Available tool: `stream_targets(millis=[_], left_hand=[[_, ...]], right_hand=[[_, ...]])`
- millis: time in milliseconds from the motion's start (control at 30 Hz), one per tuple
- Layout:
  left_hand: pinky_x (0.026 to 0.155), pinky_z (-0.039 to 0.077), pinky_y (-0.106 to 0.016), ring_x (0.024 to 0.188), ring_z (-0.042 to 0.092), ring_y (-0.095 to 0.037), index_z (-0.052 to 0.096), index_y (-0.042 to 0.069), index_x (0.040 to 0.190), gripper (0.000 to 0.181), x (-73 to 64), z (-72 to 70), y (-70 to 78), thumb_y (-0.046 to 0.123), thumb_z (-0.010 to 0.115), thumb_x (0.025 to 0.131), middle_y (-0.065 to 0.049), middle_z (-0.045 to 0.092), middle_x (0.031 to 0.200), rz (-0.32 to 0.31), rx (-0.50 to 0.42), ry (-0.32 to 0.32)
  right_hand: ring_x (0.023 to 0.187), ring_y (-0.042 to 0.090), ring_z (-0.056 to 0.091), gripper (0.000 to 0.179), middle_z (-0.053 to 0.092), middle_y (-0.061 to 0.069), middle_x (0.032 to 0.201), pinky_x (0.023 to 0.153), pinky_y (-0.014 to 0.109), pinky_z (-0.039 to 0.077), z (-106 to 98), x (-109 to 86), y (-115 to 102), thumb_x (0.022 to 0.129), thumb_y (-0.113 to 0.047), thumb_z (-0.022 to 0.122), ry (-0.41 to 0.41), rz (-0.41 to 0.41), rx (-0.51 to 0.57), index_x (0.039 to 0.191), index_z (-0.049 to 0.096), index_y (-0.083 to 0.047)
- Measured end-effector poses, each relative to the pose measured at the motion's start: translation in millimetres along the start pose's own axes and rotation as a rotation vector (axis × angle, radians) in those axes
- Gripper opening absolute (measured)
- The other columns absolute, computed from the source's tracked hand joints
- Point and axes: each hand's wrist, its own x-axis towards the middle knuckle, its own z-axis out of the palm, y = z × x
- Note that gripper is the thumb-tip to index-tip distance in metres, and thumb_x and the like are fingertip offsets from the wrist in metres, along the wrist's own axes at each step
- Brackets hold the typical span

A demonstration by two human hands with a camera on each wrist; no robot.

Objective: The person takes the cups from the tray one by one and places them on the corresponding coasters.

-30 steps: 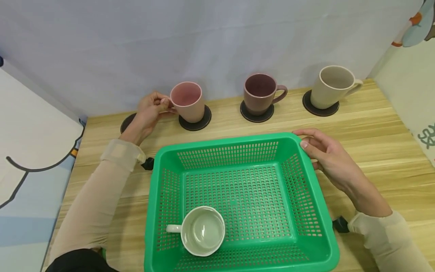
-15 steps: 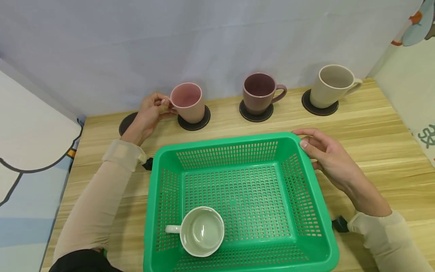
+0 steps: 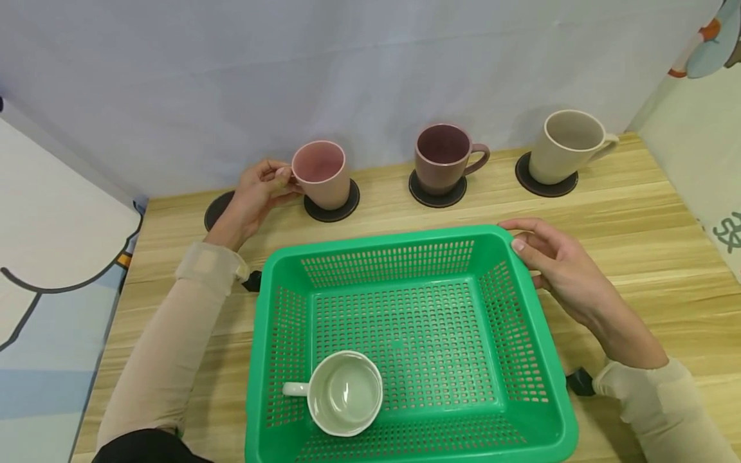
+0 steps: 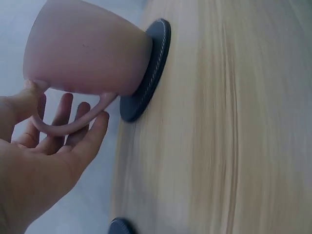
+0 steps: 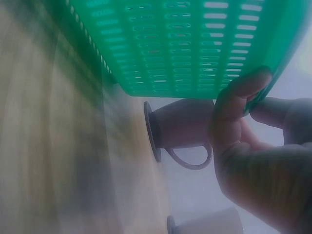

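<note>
At the back of the table, my left hand (image 3: 253, 200) holds the pink mug (image 3: 325, 186) by its handle. In the left wrist view the thumb lies at the top of the handle (image 4: 68, 128) and the fingers curl round it. The mug stands on a round dark coaster (image 3: 345, 210). With thumb and fingers, my right hand (image 3: 560, 273) grips the far right corner of the green basket (image 3: 370, 241). Inside the basket, near its front left, sits a white mug (image 3: 315, 392) with its handle pointing left.
A maroon mug (image 3: 440, 170) and a beige mug (image 3: 552, 157) stand on dark coasters along the back, handles to the right. Another coaster (image 3: 217, 209) lies partly behind my left wrist. Pale cloth (image 3: 370, 71) hangs behind the wooden table (image 3: 625, 225).
Almost nothing has moved. Both hands keep the same holds, with only a very slight shift of the left arm and the view.
</note>
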Motion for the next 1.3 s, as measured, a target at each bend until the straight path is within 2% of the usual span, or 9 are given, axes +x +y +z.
stream_targets(millis=[167,333,467,667,900,1067,1300], left_hand=[[0.107,0.058,-0.041,0.112,0.068,-0.020,0.060,0.007,0.130,0.031,-8.1,1.0,3.5,0.028,0.055,0.108,0.004,0.066,0.117,0.041,0.231,0.005],[0.111,0.053,-0.050,0.131,0.057,-0.029,0.044,0.006,0.153,0.048,-20.2,1.7,9.9,0.031,0.046,0.112,-0.009,0.050,0.149,0.073,0.472,-0.004],[0.107,0.053,-0.056,0.136,0.053,-0.037,0.033,0.006,0.160,0.053,-30.9,0.9,14.3,0.029,0.043,0.113,-0.019,0.040,0.161,0.102,0.605,-0.029],[0.104,0.051,-0.056,0.139,0.052,-0.039,0.026,0.009,0.163,0.057,-42.6,-1.0,16.7,0.030,0.043,0.113,-0.018,0.034,0.167,0.125,0.735,-0.047],[0.111,0.043,-0.064,0.141,0.049,-0.046,0.032,0.008,0.162,0.058,-58.5,-1.4,23.6,0.039,0.039,0.113,-0.017,0.035,0.167,0.153,0.901,-0.053],[0.108,0.045,-0.063,0.139,0.051,-0.042,0.037,0.009,0.159,0.055,-73.9,2.3,27.5,0.039,0.040,0.113,-0.015,0.039,0.164,0.159,0.960,-0.062],[0.106,0.049,-0.060,0.134,0.055,-0.036,0.044,0.011,0.156,0.050,-97.0,11.9,29.4,0.036,0.043,0.113,-0.014,0.051,0.155,0.256,1.007,-0.080]], right_hand=[[0.081,0.010,0.074,0.033,0.070,-0.001,0.102,0.061,0.029,0.064,-0.8,-1.2,-0.8,0.109,-0.015,0.055,0.003,-0.007,0.009,0.142,0.057,-0.013],[0.081,0.010,0.074,0.033,0.070,-0.001,0.103,0.061,0.029,0.064,-1.4,-1.6,-1.3,0.109,-0.015,0.055,0.000,-0.011,0.010,0.142,0.056,-0.013],[0.081,0.010,0.074,0.033,0.070,-0.001,0.102,0.060,0.028,0.064,-1.9,-2.0,-1.4,0.109,-0.015,0.054,0.004,-0.012,0.002,0.142,0.056,-0.013],[0.080,0.010,0.073,0.033,0.069,-0.001,0.101,0.059,0.028,0.063,-0.9,-1.2,-1.0,0.109,-0.015,0.055,0.008,-0.012,0.007,0.142,0.056,-0.013],[0.081,0.010,0.073,0.033,0.070,0.000,0.102,0.060,0.028,0.064,1.8,0.7,-2.3,0.109,-0.017,0.055,0.013,-0.009,0.004,0.142,0.056,-0.013],[0.080,0.010,0.073,0.033,0.070,-0.001,0.101,0.059,0.028,0.063,2.9,2.7,-4.2,0.109,-0.018,0.056,0.025,0.002,-0.005,0.142,0.056,-0.014],[0.079,0.010,0.073,0.034,0.071,-0.001,0.101,0.059,0.027,0.063,3.7,4.6,-4.3,0.109,-0.018,0.057,0.023,0.005,-0.002,0.142,0.057,-0.014]])
